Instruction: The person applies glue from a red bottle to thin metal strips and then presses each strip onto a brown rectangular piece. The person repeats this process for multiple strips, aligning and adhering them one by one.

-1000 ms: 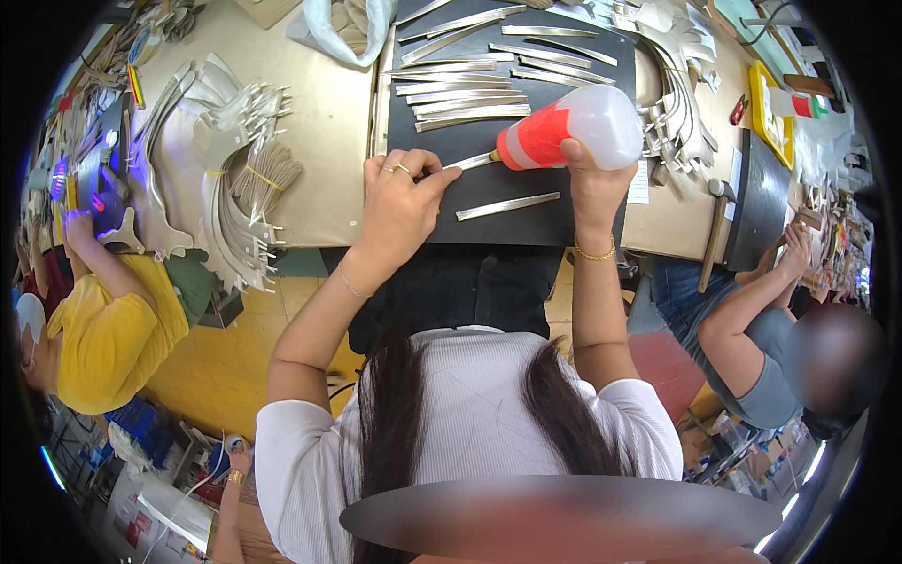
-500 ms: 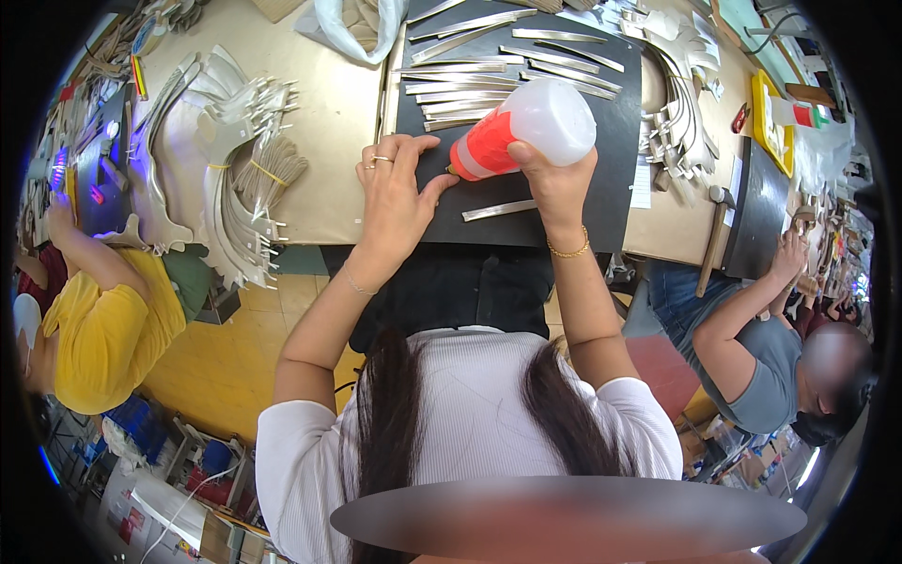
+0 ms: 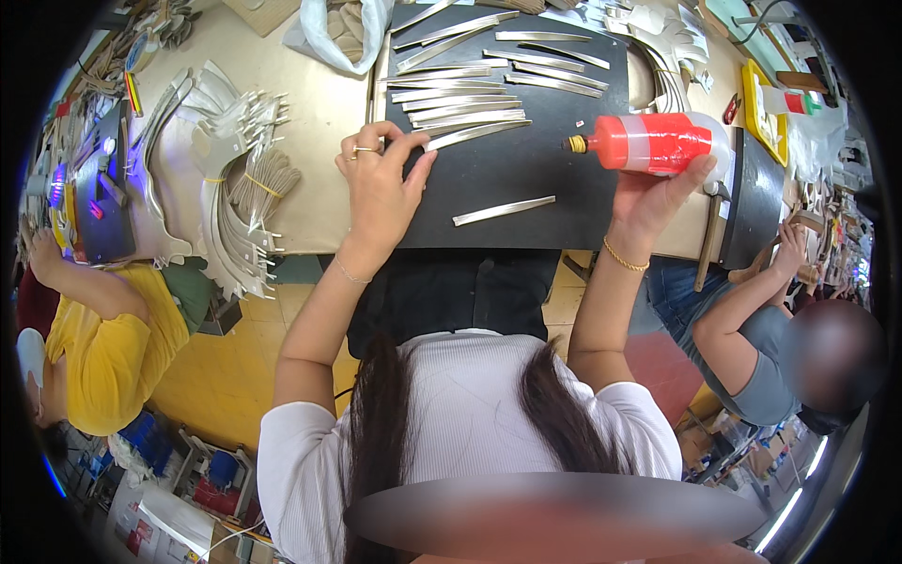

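Fingers (image 3: 421, 173) of the left hand (image 3: 379, 195), thumb and index slightly apart at the nine-o'clock end of the metal strip (image 3: 481, 133), should square it gently, while the right hand (image 3: 648, 199), clamped round the red-banded bottle (image 3: 656, 141) at three o'clock, should hold its nozzle (image 3: 576, 144) clear.

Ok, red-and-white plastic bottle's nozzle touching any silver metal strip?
No; the right hand holds the bottle, its nozzle apart from every strip.
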A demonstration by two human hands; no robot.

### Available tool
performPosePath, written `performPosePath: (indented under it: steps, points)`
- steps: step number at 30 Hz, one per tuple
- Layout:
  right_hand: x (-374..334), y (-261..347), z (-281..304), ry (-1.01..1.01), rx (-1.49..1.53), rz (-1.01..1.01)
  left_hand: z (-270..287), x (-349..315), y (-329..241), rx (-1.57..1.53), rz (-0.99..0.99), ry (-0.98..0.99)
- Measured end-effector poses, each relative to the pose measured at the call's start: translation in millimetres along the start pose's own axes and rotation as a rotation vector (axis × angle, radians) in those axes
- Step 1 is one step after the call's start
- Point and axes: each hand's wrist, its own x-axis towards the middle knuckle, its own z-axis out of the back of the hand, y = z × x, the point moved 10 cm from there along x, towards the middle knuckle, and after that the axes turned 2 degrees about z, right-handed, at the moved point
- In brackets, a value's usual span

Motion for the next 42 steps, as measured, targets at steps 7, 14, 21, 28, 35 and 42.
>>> performPosePath:
  steps: [7, 14, 21, 28, 35, 42]
  points:
    - [-15.7, 14.7, 41.2, 0.136, -0.242, 0.138, -1.1, -27.2, -28.9, -0.114, -0.138, 0.293]
    - [-47.7, 17.0, 66.8, 0.224, -0.387, 0.194, -11.5, -41.3, -28.1, -0.088, -0.148, 0.345]
    - [-54.5, 11.2, 67.9, 0.205, -0.331, 0.208, -14.2, -47.1, -22.4, -0.106, -0.095, 0.323]
    - [-57.5, 11.6, 49.8, 0.252, -0.373, 0.22, -14.2, -47.1, -22.7, -0.1, -0.104, 0.287]
    - [-60.7, 13.7, 29.7, 0.293, -0.367, 0.205, -8.4, -47.7, -26.6, -0.108, -0.164, 0.222]
    - [-61.1, 13.3, 17.7, 0.308, -0.414, 0.214, -3.5, -50.9, -36.4, -0.055, -0.293, 0.144]
